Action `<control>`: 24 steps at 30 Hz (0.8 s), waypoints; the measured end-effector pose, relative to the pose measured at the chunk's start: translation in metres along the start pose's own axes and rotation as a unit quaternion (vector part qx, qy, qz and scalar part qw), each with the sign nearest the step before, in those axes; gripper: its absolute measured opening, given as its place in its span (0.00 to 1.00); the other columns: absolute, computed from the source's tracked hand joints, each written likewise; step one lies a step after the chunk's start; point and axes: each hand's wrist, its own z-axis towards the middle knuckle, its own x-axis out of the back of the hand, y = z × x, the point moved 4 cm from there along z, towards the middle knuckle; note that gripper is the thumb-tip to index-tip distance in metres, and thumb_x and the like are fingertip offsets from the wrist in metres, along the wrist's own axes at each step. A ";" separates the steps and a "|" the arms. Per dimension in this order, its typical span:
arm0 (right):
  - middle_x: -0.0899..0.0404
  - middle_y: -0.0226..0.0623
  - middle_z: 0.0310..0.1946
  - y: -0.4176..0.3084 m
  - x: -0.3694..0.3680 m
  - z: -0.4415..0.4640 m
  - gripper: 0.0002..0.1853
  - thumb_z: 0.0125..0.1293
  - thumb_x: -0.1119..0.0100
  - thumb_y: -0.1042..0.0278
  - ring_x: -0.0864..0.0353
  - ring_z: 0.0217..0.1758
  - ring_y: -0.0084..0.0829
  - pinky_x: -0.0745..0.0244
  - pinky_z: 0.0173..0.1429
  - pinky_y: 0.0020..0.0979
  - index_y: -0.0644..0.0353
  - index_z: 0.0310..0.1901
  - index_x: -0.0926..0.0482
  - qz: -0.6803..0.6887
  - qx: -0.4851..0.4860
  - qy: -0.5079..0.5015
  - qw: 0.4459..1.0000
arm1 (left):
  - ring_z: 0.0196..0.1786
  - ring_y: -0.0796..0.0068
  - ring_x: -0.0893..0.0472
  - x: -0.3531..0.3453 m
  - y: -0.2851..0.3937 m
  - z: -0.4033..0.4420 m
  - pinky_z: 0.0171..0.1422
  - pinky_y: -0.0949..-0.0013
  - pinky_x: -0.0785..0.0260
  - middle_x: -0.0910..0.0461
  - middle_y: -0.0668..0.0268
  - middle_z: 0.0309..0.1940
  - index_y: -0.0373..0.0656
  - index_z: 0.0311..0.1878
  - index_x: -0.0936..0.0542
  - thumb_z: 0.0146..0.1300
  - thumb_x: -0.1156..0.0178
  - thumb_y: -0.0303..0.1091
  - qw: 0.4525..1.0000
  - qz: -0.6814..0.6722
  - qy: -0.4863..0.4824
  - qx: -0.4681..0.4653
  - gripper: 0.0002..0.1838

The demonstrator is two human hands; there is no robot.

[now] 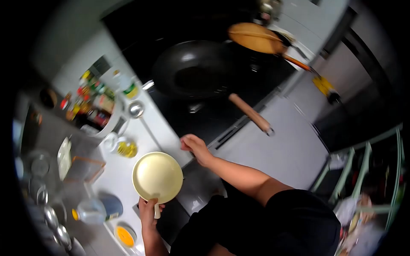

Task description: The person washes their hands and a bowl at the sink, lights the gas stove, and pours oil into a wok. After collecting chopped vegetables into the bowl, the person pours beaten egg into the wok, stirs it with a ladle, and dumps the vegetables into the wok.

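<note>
On the left, the bottles (97, 116) carry labels too blurred for me to read. My left forearm reaches up from the near side, the left hand (149, 212) wrapped round the handle of the cream pan (157, 176), level over the edge of the white table (117, 171). Further right, my right arm stretches leftward, its hand (195, 149) loosely curled; I can't tell how tightly. The black wok (192, 70) sits beyond it.

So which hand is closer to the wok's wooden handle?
The right. The right hand is apart from the wooden handle, lower and to its left in the picture. The left hand is farther off, lower still, holding the cream pan.
</note>
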 end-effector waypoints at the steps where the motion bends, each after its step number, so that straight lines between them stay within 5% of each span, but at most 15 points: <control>1: 0.28 0.29 0.29 -0.010 0.023 -0.035 0.10 0.65 0.54 0.62 0.28 0.35 0.20 0.33 0.45 0.22 0.60 0.38 0.29 -0.018 -0.010 0.035 0.999 | 0.16 0.75 0.27 -0.011 0.000 0.004 0.16 0.79 0.35 0.26 0.58 0.23 0.33 0.42 0.34 0.49 0.52 0.25 0.998 0.041 -0.051 0.016 0.15; 8: 0.27 0.30 0.29 -0.007 0.176 -0.273 0.08 0.62 0.49 0.66 0.27 0.32 0.20 0.30 0.42 0.24 0.62 0.38 0.28 -0.076 0.050 0.371 0.924 | 0.17 0.76 0.28 -0.157 -0.055 -0.003 0.17 0.78 0.36 0.26 0.59 0.25 0.33 0.44 0.34 0.51 0.52 0.26 0.886 0.187 -0.402 0.136 0.16; 13: 0.26 0.30 0.26 0.004 0.205 -0.435 0.07 0.60 0.48 0.68 0.27 0.31 0.21 0.30 0.39 0.23 0.62 0.36 0.29 -0.031 0.167 0.616 0.769 | 0.17 0.74 0.28 -0.284 -0.101 -0.080 0.16 0.76 0.36 0.27 0.57 0.25 0.33 0.44 0.35 0.52 0.51 0.25 0.754 0.237 -0.587 0.175 0.15; 16: 0.27 0.30 0.26 0.010 0.189 -0.513 0.07 0.61 0.49 0.68 0.27 0.30 0.21 0.31 0.38 0.23 0.62 0.36 0.29 0.014 0.216 0.691 0.690 | 0.17 0.73 0.27 -0.348 -0.134 -0.152 0.17 0.76 0.35 0.27 0.56 0.26 0.30 0.44 0.36 0.52 0.52 0.25 0.661 0.257 -0.672 0.216 0.15; 19: 0.27 0.29 0.26 0.032 0.189 -0.587 0.06 0.60 0.48 0.71 0.27 0.30 0.20 0.31 0.38 0.21 0.63 0.37 0.29 0.042 0.266 0.741 0.615 | 0.18 0.73 0.27 -0.391 -0.166 -0.243 0.17 0.76 0.35 0.27 0.55 0.29 0.31 0.45 0.37 0.52 0.52 0.25 0.585 0.278 -0.745 0.160 0.16; 24: 0.31 0.25 0.21 0.015 0.151 -0.742 0.06 0.55 0.45 0.73 0.35 0.24 0.14 0.37 0.29 0.17 0.63 0.35 0.27 -0.215 0.214 0.908 0.288 | 0.19 0.74 0.27 -0.432 -0.239 -0.369 0.18 0.77 0.35 0.28 0.56 0.29 0.31 0.46 0.38 0.52 0.51 0.25 0.487 0.329 -0.787 0.186 0.17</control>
